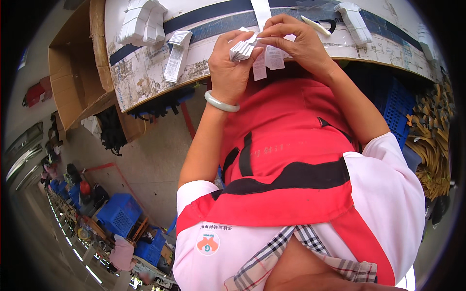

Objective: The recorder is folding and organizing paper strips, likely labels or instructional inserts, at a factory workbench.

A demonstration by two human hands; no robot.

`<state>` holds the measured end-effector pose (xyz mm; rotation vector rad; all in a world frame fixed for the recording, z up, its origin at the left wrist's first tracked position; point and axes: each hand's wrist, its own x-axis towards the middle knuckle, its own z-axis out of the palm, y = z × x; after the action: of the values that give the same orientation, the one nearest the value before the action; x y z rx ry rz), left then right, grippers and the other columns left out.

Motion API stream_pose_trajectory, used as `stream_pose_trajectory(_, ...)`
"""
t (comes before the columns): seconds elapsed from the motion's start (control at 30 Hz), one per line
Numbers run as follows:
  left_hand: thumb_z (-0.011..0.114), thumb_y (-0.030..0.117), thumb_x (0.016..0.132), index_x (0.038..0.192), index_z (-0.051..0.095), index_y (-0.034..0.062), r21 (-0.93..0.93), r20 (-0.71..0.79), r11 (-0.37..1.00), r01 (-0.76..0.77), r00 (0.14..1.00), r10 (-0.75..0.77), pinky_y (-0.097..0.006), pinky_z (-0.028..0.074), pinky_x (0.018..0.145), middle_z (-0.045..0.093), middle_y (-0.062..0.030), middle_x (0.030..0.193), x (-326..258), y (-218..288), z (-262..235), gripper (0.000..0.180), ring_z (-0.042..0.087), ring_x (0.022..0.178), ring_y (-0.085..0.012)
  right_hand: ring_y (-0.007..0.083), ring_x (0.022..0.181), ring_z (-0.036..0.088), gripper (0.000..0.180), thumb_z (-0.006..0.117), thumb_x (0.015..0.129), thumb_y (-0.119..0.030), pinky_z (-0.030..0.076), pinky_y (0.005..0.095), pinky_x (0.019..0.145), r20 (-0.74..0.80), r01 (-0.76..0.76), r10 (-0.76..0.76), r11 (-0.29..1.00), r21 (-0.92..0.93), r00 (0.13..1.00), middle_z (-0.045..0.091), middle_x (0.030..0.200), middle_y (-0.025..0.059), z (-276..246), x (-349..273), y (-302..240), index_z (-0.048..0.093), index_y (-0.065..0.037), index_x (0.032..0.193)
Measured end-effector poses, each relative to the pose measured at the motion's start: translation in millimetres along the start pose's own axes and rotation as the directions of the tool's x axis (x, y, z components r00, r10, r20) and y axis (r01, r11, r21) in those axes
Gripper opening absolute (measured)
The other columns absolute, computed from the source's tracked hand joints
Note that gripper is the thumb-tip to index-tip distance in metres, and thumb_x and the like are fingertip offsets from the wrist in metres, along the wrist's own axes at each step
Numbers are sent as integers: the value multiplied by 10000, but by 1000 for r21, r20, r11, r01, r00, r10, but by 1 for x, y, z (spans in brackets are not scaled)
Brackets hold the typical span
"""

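Note:
My left hand [229, 68] is closed around a small stack of folded white labels [241, 50], held over the table's near edge. A pale bangle circles that wrist. Close beside it, my right hand [301, 44] pinches a thin white label at the top of the stack between thumb and fingers; the fingertips partly cover it. Printed label strips [274, 58] hang below the two hands, against the red apron [286, 121]. A white strip [261, 12] runs from the far side of the table toward my hands.
Bundled white labels [138, 24] lie at the far left, a smaller label stack [177, 56] nearer, another bundle [354, 23] at right. A slim white pointed object [315, 25] rests near my right hand. A cardboard box [77, 68] adjoins the table [141, 87]; a blue crate [399, 109] and brown strips [429, 145] are right.

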<state>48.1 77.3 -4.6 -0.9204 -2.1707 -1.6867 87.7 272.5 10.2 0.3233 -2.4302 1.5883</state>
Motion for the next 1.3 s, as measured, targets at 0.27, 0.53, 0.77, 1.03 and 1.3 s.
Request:
stream_pose_trajectory(0.27, 746, 73, 862, 1005, 719, 13, -305, 173, 799, 519, 855, -489, -176, 364, 483, 594, 38, 685, -8, 17, 1, 157, 497, 571, -24, 114, 801, 625, 202, 705, 892, -189, 512, 250, 739, 12, -82, 83, 996, -15, 997, 689, 891, 46, -9, -10, -15, 705, -23, 1008)
stream_pose_trajectory(0.53, 755, 70, 854, 1012, 717, -5, -415, 194, 704, 576, 812, -550, -172, 332, 441, 596, 22, 669, -7, 22, -1, 179, 493, 528, -33, 105, 844, 630, 179, 686, 908, -151, 511, 249, 791, 111, -201, 189, 973, 113, 976, 689, 898, 47, -12, -8, -25, 694, 9, 988)
stream_pose_trajectory(0.77, 750, 83, 863, 989, 719, 7, -473, 211, 633, 612, 777, -593, -171, 381, 498, 627, 35, 733, -12, 22, -1, 150, 514, 602, -17, 106, 836, 624, 212, 692, 908, -175, 509, 245, 778, 109, -240, 224, 956, 168, 969, 680, 885, 46, -10, -11, -30, 695, 16, 1000)
stream_pose_trajectory(1.03, 746, 69, 862, 969, 718, 9, -520, 214, 597, 611, 770, -602, -170, 359, 481, 600, 45, 704, -16, 22, -1, 125, 504, 582, -19, 108, 812, 619, 218, 687, 911, -174, 511, 246, 760, 162, -264, 246, 959, 105, 956, 675, 871, 46, -12, -11, -28, 692, 22, 1006)
stream_pose_trajectory(1.3, 713, 227, 898, 992, 704, -4, -450, 382, 476, 756, 645, -662, -180, 326, 434, 626, -9, 700, -11, 18, -8, 250, 466, 502, -32, 70, 726, 566, 186, 694, 897, -198, 465, 200, 678, 491, -582, 374, 716, 386, 786, 637, 798, 17, -20, -9, -36, 692, -14, 919)
